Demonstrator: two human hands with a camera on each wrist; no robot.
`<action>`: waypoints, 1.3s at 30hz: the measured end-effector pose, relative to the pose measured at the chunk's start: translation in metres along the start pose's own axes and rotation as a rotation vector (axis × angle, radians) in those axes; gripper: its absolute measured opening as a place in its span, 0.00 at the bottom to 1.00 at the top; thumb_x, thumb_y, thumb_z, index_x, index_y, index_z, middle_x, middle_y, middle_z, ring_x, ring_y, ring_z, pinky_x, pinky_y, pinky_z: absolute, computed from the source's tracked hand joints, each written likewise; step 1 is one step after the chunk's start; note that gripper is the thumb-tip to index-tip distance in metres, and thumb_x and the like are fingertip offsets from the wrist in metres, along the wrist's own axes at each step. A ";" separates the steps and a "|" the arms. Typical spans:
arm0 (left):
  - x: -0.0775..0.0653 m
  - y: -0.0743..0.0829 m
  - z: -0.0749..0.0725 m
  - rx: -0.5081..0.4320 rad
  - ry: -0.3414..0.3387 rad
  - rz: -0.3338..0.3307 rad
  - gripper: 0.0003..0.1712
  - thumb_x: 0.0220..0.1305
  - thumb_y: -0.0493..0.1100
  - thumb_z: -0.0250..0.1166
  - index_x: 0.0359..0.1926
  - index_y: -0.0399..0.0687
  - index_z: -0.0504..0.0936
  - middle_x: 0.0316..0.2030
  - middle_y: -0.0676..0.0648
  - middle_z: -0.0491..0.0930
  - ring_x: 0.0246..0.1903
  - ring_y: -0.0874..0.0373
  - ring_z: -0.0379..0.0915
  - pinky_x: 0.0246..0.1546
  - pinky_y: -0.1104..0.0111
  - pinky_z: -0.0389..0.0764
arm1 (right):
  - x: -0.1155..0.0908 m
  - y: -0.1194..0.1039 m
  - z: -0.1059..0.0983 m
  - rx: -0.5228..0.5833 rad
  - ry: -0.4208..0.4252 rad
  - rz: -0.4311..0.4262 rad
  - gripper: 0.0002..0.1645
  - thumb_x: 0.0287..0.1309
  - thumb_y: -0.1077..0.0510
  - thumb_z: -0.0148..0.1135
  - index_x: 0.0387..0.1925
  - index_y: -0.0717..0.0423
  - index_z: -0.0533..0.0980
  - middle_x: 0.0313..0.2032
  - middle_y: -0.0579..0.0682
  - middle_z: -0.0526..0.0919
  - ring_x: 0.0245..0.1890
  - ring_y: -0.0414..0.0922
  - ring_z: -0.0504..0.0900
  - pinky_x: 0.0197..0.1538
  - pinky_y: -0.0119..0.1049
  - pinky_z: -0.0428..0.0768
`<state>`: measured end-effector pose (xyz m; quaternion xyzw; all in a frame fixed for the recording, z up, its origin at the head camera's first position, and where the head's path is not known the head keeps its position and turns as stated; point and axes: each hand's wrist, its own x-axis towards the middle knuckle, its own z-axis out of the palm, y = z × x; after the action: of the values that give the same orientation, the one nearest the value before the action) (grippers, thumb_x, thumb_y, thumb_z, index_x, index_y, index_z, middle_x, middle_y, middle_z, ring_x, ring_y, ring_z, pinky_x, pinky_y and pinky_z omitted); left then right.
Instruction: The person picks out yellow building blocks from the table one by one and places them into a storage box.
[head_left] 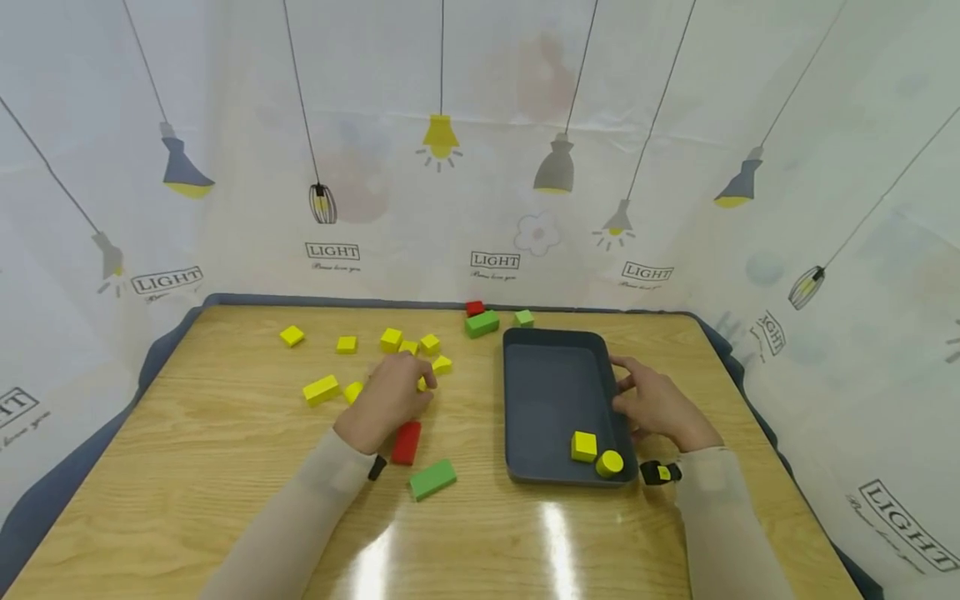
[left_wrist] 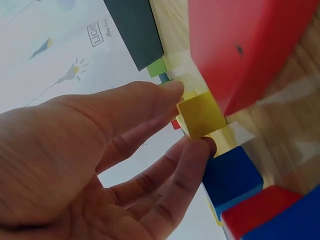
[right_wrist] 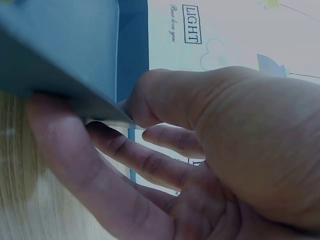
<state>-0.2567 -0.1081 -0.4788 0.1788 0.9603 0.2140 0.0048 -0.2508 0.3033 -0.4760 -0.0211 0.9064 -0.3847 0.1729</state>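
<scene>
My left hand (head_left: 390,398) is at the left-centre of the table, among scattered yellow blocks. In the left wrist view, its thumb and a finger pinch a yellow block (left_wrist: 202,115). A red block (head_left: 406,442) lies beside that hand, and a green block (head_left: 432,479) is nearer to me. The left wrist view also shows a blue block (left_wrist: 232,177) just below the fingertips. My right hand (head_left: 663,404) grips the right wall of a dark grey tray (head_left: 551,392), some fingertips hidden by it. A yellow cube (head_left: 584,447) and a yellow cylinder (head_left: 610,463) sit in the tray's near right corner.
Further yellow blocks, such as a long one (head_left: 321,390) and a small one (head_left: 292,336), lie to the left. At the back edge are a green block (head_left: 482,324), a red block (head_left: 475,308) and a light green block (head_left: 523,318). A lamp-patterned cloth (head_left: 405,217) encloses the table.
</scene>
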 end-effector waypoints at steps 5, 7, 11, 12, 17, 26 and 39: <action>0.003 0.002 0.002 -0.023 -0.021 0.011 0.05 0.60 0.35 0.72 0.37 0.45 0.87 0.41 0.48 0.82 0.40 0.55 0.75 0.40 0.62 0.80 | -0.002 -0.001 -0.003 0.015 -0.006 -0.018 0.45 0.67 0.65 0.57 0.79 0.48 0.49 0.63 0.70 0.68 0.30 0.51 0.85 0.27 0.46 0.85; 0.004 0.003 0.002 -0.026 -0.028 0.010 0.05 0.60 0.34 0.72 0.37 0.45 0.87 0.40 0.48 0.82 0.39 0.55 0.75 0.40 0.62 0.80 | -0.002 -0.002 -0.004 0.016 -0.004 -0.021 0.45 0.67 0.65 0.57 0.79 0.49 0.49 0.63 0.70 0.67 0.30 0.51 0.85 0.27 0.46 0.84; 0.005 0.003 0.001 -0.011 -0.036 -0.010 0.05 0.60 0.35 0.72 0.38 0.45 0.87 0.40 0.49 0.83 0.38 0.56 0.74 0.41 0.61 0.78 | 0.000 0.000 -0.003 -0.003 0.003 -0.024 0.45 0.67 0.65 0.57 0.79 0.48 0.50 0.63 0.70 0.68 0.30 0.51 0.85 0.27 0.45 0.84; 0.005 0.003 0.000 -0.008 -0.037 -0.017 0.05 0.60 0.35 0.72 0.38 0.45 0.87 0.40 0.50 0.83 0.38 0.55 0.74 0.42 0.61 0.78 | 0.001 0.001 -0.002 -0.002 0.005 -0.021 0.45 0.67 0.65 0.57 0.79 0.48 0.50 0.63 0.69 0.68 0.30 0.51 0.85 0.27 0.45 0.84; 0.004 0.002 -0.001 -0.006 -0.030 -0.029 0.04 0.61 0.35 0.71 0.38 0.45 0.87 0.40 0.50 0.83 0.36 0.55 0.74 0.39 0.61 0.77 | 0.000 0.002 -0.001 -0.006 -0.001 -0.027 0.45 0.67 0.65 0.57 0.79 0.48 0.50 0.62 0.69 0.68 0.29 0.51 0.85 0.27 0.45 0.85; 0.004 0.004 -0.003 -0.041 0.012 -0.016 0.06 0.60 0.34 0.70 0.39 0.44 0.87 0.38 0.49 0.82 0.33 0.54 0.72 0.29 0.67 0.76 | -0.002 0.001 -0.002 -0.020 0.013 -0.036 0.45 0.66 0.65 0.57 0.79 0.48 0.50 0.62 0.69 0.69 0.27 0.51 0.85 0.27 0.45 0.84; 0.001 0.009 -0.004 -0.072 0.081 0.029 0.06 0.59 0.35 0.71 0.38 0.48 0.87 0.38 0.50 0.80 0.34 0.56 0.72 0.31 0.69 0.78 | -0.001 0.002 0.002 -0.007 0.020 -0.036 0.44 0.66 0.66 0.57 0.79 0.49 0.51 0.62 0.69 0.69 0.28 0.51 0.85 0.27 0.45 0.84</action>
<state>-0.2545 -0.1018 -0.4714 0.1838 0.9486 0.2557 -0.0306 -0.2488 0.3039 -0.4781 -0.0343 0.9089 -0.3850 0.1565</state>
